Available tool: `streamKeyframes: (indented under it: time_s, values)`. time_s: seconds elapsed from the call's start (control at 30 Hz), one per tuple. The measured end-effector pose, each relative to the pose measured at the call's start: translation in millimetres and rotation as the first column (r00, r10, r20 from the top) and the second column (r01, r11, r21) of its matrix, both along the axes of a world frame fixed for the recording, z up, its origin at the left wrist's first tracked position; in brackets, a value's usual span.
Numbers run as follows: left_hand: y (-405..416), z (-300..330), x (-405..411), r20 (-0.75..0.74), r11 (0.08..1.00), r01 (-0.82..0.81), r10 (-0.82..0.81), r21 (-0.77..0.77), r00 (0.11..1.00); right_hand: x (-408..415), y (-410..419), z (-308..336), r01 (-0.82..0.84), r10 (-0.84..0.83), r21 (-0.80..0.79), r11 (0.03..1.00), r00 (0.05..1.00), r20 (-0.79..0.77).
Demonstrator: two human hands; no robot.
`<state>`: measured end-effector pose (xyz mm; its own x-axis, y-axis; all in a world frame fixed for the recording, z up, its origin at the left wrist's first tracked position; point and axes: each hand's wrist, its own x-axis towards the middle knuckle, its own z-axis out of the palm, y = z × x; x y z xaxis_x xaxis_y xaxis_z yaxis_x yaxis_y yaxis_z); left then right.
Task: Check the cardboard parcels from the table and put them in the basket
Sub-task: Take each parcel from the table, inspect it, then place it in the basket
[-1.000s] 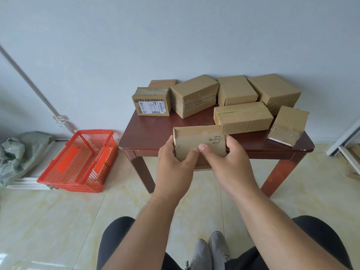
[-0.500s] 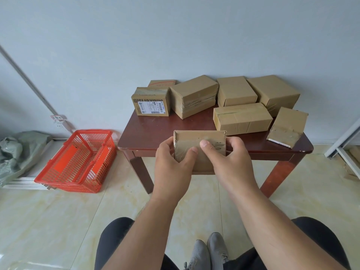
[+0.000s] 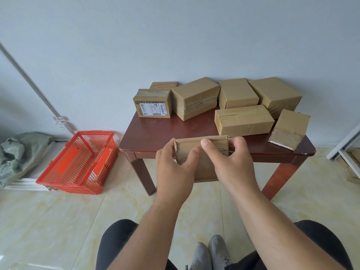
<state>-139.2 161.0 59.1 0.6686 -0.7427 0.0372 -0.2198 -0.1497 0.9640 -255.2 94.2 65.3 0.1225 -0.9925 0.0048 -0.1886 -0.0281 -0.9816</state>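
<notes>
A small flat cardboard parcel point(image 3: 202, 151) is held up in front of the dark red table point(image 3: 155, 133). My left hand point(image 3: 175, 170) grips its left end and my right hand point(image 3: 231, 164) grips its right end, thumbs on the near face. Several more brown parcels stand on the table: a labelled box point(image 3: 153, 106) at the back left, a long box point(image 3: 244, 123) in the middle and a flat one point(image 3: 290, 128) leaning at the right edge. The red plastic basket point(image 3: 78, 162) sits on the floor left of the table, with nothing visible inside.
A grey-green sack point(image 3: 17, 152) lies on the floor at the far left by the wall. White metal framing point(image 3: 344, 147) leans at the right. My knees and grey shoes point(image 3: 208, 254) are at the bottom; pale tiled floor surrounds the table.
Both hands have turned the parcel, tipping its top towards me, so a narrow edge now faces up. It sits slightly lower in front of the table.
</notes>
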Motion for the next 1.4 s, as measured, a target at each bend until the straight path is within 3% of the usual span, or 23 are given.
streamKeyframes:
  time_s: [0.3,0.63,0.77,0.97,1.4]
  values:
    - [4.0,11.6,-5.3,-0.122,1.000,-0.021,0.019,-0.010,0.992,0.1,7.0,-11.0,-0.022,0.014,-0.129,0.991,0.998,-0.063]
    - [7.5,11.2,-11.1,-0.268,0.998,-0.023,0.008,-0.054,0.963,0.3,3.2,-5.8,-0.094,0.080,0.135,0.986,0.991,0.108]
    - [8.7,8.1,-8.8,-0.253,0.999,-0.008,-0.004,-0.050,0.968,-0.2,-3.2,-4.2,-0.147,0.132,0.132,0.980,0.985,0.111]
    - [3.4,3.4,4.3,-0.208,0.992,-0.021,-0.005,-0.127,0.978,10.8,-7.1,-1.9,-0.187,0.189,0.087,0.979,0.982,-0.018]
    - [-6.8,-13.4,16.9,-0.133,0.994,-0.066,0.055,-0.083,0.990,14.1,-5.7,-18.9,-0.139,0.140,0.045,0.989,0.989,-0.037]
